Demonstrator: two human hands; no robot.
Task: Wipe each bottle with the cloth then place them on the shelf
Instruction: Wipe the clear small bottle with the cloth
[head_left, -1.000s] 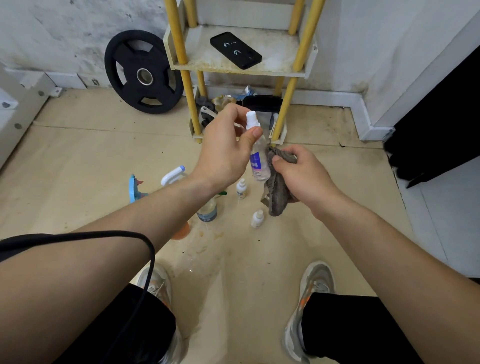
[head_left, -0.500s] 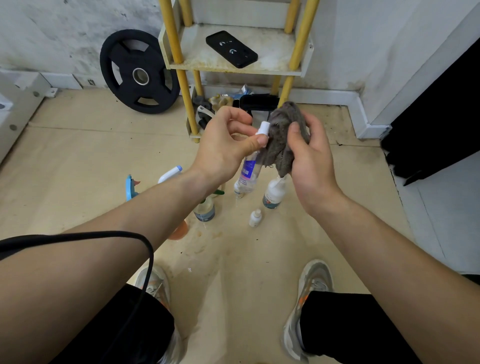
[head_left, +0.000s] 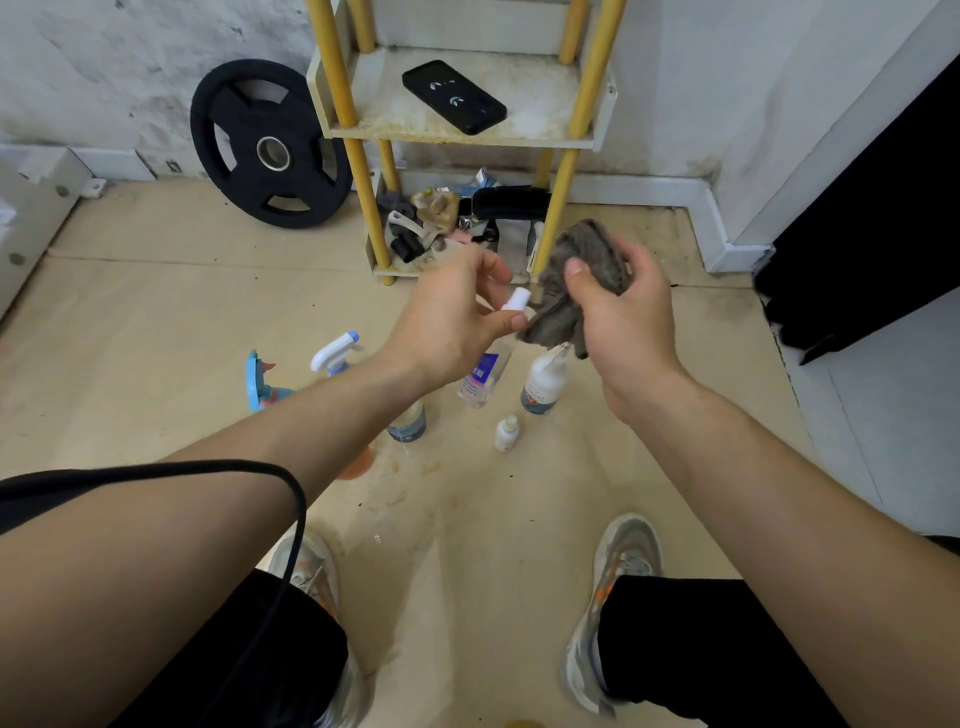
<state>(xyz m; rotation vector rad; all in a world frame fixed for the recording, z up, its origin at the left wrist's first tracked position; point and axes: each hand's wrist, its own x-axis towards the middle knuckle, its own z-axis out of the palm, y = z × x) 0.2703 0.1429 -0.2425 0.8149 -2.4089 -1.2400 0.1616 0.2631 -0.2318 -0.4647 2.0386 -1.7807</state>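
- The left hand (head_left: 447, 322), at the centre of the frame, pinches a clear bottle (head_left: 482, 374) near its white cap, thumb and fingers curled round the neck. The bottle hangs tilted, its base toward the lower left.
- The right hand (head_left: 628, 327), just right of it, grips a bunched grey cloth (head_left: 587, 254), thumb pressed on top. The cloth's lower fold touches the bottle just below the cap.
- Below the hands, a white bottle (head_left: 543, 382) and a small bottle (head_left: 506, 432) stand on the floor. A spray bottle (head_left: 335, 351) shows left of the left forearm.
- At upper centre stands the yellow-posted shelf (head_left: 457, 139), with a black phone (head_left: 454, 96) lying on it.
- A weight plate (head_left: 244, 130) leans on the wall at upper left.
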